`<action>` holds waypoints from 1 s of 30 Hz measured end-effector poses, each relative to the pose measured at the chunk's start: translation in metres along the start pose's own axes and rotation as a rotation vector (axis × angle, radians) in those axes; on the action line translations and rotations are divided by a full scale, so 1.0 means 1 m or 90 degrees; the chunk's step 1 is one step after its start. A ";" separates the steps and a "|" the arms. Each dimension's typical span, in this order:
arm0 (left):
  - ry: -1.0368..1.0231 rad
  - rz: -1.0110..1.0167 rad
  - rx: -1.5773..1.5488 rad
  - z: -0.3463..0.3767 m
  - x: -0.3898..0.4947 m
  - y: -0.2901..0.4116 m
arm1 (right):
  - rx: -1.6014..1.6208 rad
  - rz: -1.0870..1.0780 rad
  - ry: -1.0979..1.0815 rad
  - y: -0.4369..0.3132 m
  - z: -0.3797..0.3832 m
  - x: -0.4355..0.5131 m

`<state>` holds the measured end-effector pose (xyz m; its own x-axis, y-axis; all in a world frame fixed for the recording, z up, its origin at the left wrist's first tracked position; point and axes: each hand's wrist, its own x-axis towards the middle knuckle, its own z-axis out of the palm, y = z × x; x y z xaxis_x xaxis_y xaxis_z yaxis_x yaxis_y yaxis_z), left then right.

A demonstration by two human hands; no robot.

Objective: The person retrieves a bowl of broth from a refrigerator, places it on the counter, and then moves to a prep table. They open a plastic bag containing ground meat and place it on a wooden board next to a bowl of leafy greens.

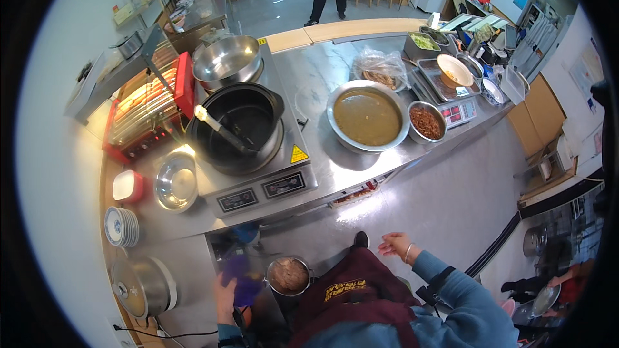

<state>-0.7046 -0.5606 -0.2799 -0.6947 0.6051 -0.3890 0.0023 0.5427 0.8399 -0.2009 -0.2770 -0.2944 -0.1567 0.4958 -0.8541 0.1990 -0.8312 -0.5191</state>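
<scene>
A blurred purple cloth or bag [242, 275] is in my left hand [225, 299], low beside the counter's open corner; the blur hides its exact kind. Just right of it, a steel pot [313, 281] with side handles holds a brownish, meat-like mass [288, 275]. My right hand [394, 244], with a bracelet at the wrist, hangs over the floor in front of my maroon apron [319, 309]. Its fingers are loosely bent and hold nothing. Above my hands on the counter, a big black pot [237, 106] on the induction cooker has a pale-handled ladle [220, 128] leaning in it.
A wide steel basin of brown broth [368, 116] stands beside a bowl of reddish crumbly food [426, 123] and a scale [459, 114]. A lidded pot [140, 287] and stacked plates [121, 227] are left. One person stands beyond the counter; another is at lower right.
</scene>
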 end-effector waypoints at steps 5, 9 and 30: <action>-0.103 -0.069 -0.250 0.094 -0.035 0.082 | 0.062 -0.016 -0.003 -0.034 -0.051 -0.005; -0.110 0.022 -0.114 0.170 -0.030 0.167 | 0.027 -0.036 -0.041 -0.060 -0.087 0.003; 0.230 0.566 0.422 0.423 0.300 0.478 | 0.184 -0.057 0.101 -0.115 -0.163 0.031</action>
<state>-0.6077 0.1270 -0.1551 -0.4230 0.7822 0.4574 0.8927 0.2730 0.3586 -0.0711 -0.1252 -0.2660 -0.0043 0.5842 -0.8116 -0.0950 -0.8082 -0.5813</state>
